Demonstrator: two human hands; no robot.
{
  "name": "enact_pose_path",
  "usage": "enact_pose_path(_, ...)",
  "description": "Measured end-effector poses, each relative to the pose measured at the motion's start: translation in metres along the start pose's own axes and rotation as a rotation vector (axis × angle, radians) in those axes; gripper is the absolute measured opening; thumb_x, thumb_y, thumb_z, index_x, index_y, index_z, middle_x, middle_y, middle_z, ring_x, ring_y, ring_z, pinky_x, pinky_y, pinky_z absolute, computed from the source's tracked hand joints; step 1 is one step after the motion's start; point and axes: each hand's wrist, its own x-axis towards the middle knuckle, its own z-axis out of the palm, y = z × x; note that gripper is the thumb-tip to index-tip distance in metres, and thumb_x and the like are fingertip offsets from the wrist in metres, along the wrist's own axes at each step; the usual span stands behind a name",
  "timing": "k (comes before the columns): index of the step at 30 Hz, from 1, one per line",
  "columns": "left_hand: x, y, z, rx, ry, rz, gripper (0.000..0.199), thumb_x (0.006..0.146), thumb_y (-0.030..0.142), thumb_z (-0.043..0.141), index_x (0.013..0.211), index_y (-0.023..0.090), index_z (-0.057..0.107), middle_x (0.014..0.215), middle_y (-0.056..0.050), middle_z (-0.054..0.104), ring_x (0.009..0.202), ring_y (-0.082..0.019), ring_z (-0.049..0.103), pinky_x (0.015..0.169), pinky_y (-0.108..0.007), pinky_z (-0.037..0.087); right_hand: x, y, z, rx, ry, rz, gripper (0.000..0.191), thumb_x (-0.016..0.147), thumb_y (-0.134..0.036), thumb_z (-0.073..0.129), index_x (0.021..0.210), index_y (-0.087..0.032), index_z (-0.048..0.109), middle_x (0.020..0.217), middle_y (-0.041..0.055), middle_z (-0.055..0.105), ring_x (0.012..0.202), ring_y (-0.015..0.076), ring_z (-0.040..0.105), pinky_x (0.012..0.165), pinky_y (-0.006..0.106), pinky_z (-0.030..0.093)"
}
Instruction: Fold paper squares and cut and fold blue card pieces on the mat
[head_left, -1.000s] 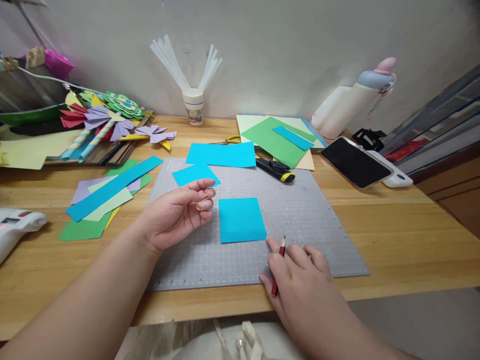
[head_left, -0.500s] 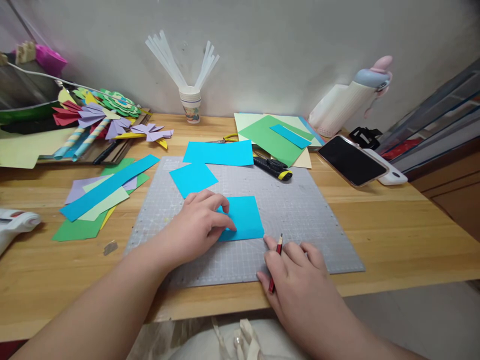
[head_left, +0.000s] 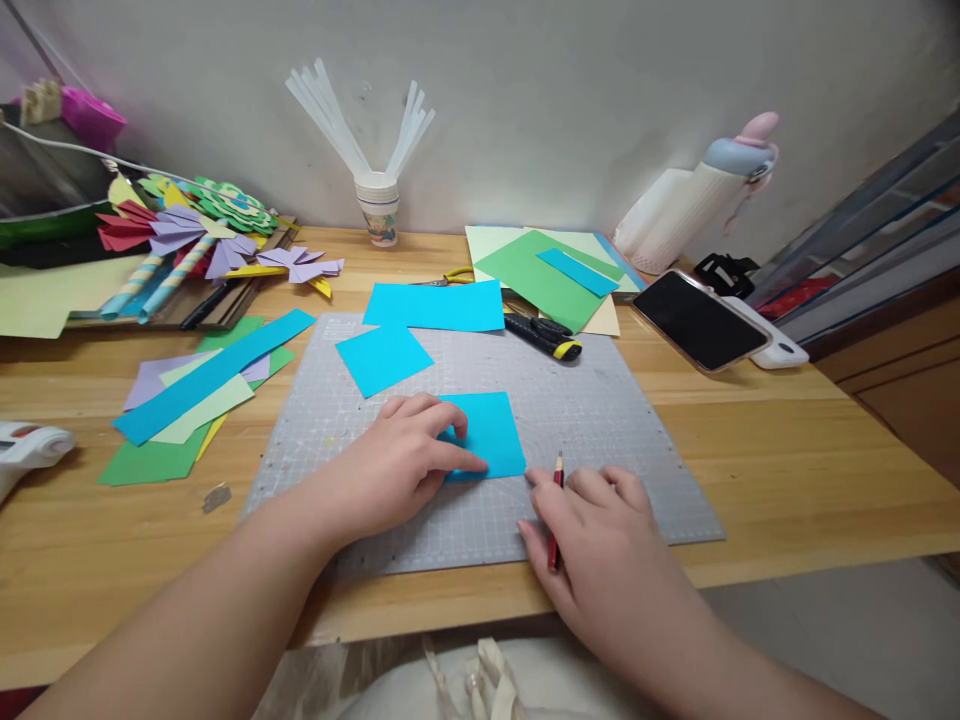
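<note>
A blue paper piece [head_left: 491, 425] lies on the grey cutting mat [head_left: 600, 420]. My left hand [head_left: 409, 455] rests over its left side, fingers apart, with a fingertip pressing near the lower edge. At the paper's lower right corner is the index fingertip of my right hand [head_left: 600, 550]. That hand is closed around a red and black pencil [head_left: 556, 500], its sharpened tip pointing up and away from me. Farther back on the mat lie a blue square of paper [head_left: 384, 358] and a wider blue paper rectangle [head_left: 435, 306].
A black and yellow utility knife [head_left: 544, 338] lies at the mat's far edge. Paper scraps [head_left: 202, 390] spread to the left. Behind stand a paper cup [head_left: 377, 210] with white sticks and a bottle [head_left: 697, 210]. A phone [head_left: 701, 320] leans at right.
My left hand's fingertip has slid right along the lower edge of the blue paper. My right thumb has shifted slightly, and the pencil stands a little more upright in the hand.
</note>
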Motion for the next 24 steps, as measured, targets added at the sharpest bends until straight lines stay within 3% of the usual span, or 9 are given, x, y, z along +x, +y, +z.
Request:
enact_pose_path(4, 0.0, -0.001, 0.001, 0.002, 0.006, -0.002, 0.038, 0.086, 0.012, 0.048, 0.101, 0.038, 0.071, 0.106, -0.004, 0.06, 0.102, -0.024, 0.048, 0.086, -0.041, 0.031, 0.004, 0.006, -0.005, 0.213, -0.016, 0.079, 0.014, 0.089, -0.018, 0.047, 0.093, -0.018, 0.06, 0.082, 0.0049, 0.066, 0.077, 0.0211, 0.052, 0.078, 0.038, 0.032)
enact_pose_path(9, 0.001, -0.003, 0.002, -0.03, 0.046, -0.004, 0.03, 0.083, 0.012, 0.053, 0.088, 0.033, 0.074, 0.1, -0.003, 0.061, 0.099, -0.022, 0.049, 0.089, -0.041, 0.031, 0.006, -0.004, 0.003, 0.383, -0.017, 0.016, 0.009, 0.086, -0.015, 0.054, 0.093, -0.021, 0.057, 0.108, 0.0011, 0.068, 0.089, 0.0209, 0.051, 0.082, 0.038, 0.03)
enact_pose_path(16, 0.0, -0.002, 0.001, -0.034, 0.045, -0.025, 0.026, 0.08, 0.012, 0.056, 0.082, 0.03, 0.074, 0.097, -0.003, 0.061, 0.096, -0.022, 0.05, 0.09, -0.041, 0.032, 0.001, -0.015, 0.011, 0.336, -0.087, 0.025, 0.032, 0.087, -0.02, 0.054, 0.119, -0.02, 0.056, 0.1, 0.0037, 0.069, 0.091, 0.0223, 0.054, 0.08, 0.038, 0.029)
enact_pose_path(24, 0.001, 0.014, -0.003, 0.01, 0.037, -0.085, 0.023, 0.079, 0.01, 0.053, 0.077, 0.026, 0.069, 0.099, -0.002, 0.06, 0.1, -0.023, 0.05, 0.09, -0.045, 0.03, -0.007, 0.021, 0.0, 0.225, -0.031, 0.07, 0.032, 0.088, -0.018, 0.05, 0.119, -0.021, 0.059, 0.085, 0.0039, 0.067, 0.088, 0.0225, 0.057, 0.079, 0.037, 0.028)
